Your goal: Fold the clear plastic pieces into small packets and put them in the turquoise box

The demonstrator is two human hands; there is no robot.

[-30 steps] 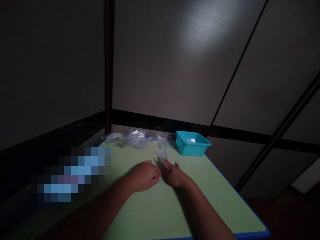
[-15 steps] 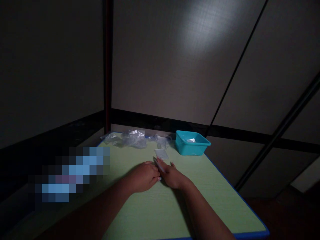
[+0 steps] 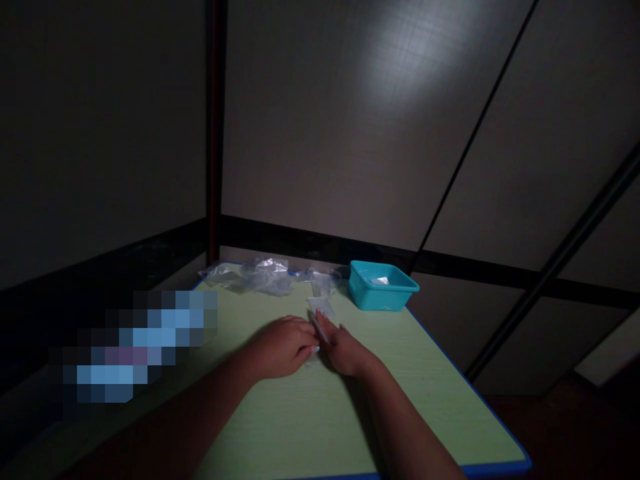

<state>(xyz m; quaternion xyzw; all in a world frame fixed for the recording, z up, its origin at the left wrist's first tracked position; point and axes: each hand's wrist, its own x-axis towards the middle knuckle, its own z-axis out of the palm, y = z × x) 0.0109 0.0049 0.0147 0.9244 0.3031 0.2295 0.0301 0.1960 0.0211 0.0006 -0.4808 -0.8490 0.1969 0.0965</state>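
Note:
My left hand (image 3: pixel 286 345) is closed, its fingers curled in against my right hand over the middle of the table. Below its thumb shows a bit of clear plastic (image 3: pixel 311 362); what the fingers grip is hidden. My right hand (image 3: pixel 345 348) is closed too, with a thin, pale, flat strip (image 3: pixel 320 328) standing on edge between its thumb and fingers. Just beyond the fingertips a small, flat, whitish plastic packet (image 3: pixel 321 305) lies on the table.
The pale green table (image 3: pixel 400 413) has a blue edge. At its back lie crumpled clear plastic bags (image 3: pixel 267 277) and another clear piece (image 3: pixel 324 283). A turquoise basin (image 3: pixel 383 298) at the back right has something shiny inside. A pixelated patch covers the left side. Panelled walls stand behind.
My left hand has shifted slightly left and up, and a bit of clear plastic now shows beneath its thumb. The pale strip stays in my right hand. The whole view has shifted slightly.

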